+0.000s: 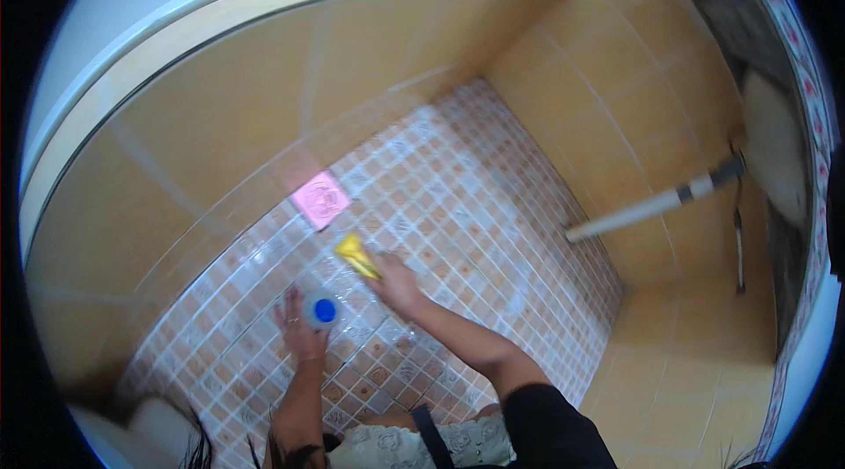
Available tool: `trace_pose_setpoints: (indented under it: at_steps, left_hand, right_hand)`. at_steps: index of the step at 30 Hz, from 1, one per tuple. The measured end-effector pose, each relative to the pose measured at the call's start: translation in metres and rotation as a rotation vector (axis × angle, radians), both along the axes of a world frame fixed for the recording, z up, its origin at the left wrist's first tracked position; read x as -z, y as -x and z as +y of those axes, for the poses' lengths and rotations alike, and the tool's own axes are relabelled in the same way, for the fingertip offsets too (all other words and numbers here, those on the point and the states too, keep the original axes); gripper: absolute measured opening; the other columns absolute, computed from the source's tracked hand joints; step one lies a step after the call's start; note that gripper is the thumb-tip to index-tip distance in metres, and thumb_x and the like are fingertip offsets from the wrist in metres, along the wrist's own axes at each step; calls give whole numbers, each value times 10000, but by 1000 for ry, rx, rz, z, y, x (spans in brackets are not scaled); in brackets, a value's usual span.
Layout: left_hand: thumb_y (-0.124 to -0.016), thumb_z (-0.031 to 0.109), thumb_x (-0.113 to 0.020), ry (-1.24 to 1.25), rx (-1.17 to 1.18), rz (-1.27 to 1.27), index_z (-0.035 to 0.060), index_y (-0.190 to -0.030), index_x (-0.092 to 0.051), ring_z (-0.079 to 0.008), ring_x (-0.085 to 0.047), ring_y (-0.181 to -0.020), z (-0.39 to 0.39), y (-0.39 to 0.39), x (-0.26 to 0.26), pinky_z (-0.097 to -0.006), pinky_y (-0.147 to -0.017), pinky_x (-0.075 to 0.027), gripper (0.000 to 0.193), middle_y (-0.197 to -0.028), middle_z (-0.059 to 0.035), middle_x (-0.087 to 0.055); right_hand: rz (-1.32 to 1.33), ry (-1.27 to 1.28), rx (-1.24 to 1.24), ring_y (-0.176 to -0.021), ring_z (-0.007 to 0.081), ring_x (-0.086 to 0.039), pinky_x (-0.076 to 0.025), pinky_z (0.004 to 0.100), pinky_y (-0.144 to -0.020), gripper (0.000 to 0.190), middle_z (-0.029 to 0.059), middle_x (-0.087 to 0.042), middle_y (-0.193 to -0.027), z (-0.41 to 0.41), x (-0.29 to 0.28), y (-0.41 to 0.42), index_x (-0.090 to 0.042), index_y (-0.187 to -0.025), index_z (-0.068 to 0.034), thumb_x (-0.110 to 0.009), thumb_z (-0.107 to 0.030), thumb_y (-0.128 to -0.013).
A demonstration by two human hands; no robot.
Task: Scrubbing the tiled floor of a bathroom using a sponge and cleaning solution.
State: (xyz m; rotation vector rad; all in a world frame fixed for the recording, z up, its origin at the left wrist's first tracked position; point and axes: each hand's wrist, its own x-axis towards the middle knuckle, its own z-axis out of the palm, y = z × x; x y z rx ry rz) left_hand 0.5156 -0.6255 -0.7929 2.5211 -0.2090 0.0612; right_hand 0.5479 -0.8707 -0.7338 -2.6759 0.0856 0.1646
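My right hand (394,279) is closed around a yellow cloth or sponge-like item (355,255), holding it low over the wet-looking tiled floor (422,218). A clear bottle or container with a blue cap (325,310) stands on the tiles, seen from above. Against its left side rests my left hand (302,327), fingers spread along it; whether it grips the container cannot be told. Beyond the yellow item, a pink square box or packet (321,200) with a raised pattern lies on the floor by the wall.
Orange-tan tiled walls (581,106) enclose the floor. A white drain pipe (634,215) slants down at the right to the floor's edge, beneath a basin or counter (776,145). A thin hose or cord (739,238) hangs beside it. A pale rounded fixture (165,433) stands at the lower left.
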Motion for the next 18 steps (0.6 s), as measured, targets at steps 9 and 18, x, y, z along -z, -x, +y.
trace_pose_setpoints:
  at_steps: [9, 18]
  left_hand:
    - [-728, 426, -780, 42, 25, -62, -39, -1282, -497, -468, -311, -1332, -9, 2, 1, -500, -1143, -235, 777, -1366, -260, -458]
    - [-752, 422, -758, -86, -75, 43, -36, -1283, -515, -396, -431, -1270, -8, 10, -13, -471, -1112, -277, 742, -1359, -185, -511]
  right_hand:
    - [67, 180, 619, -893, 384, -647, -521, 474, -744, 894, 232, -612, -1057, -165, -5, 39, -193, -1511, -231, -727, -313, -799]
    - [109, 222, 563, -954, 421, -633, -516, 485, -759, 862, 204, -635, -1049, -210, 9, 323, -256, -1471, -202, -755, -377, -790]
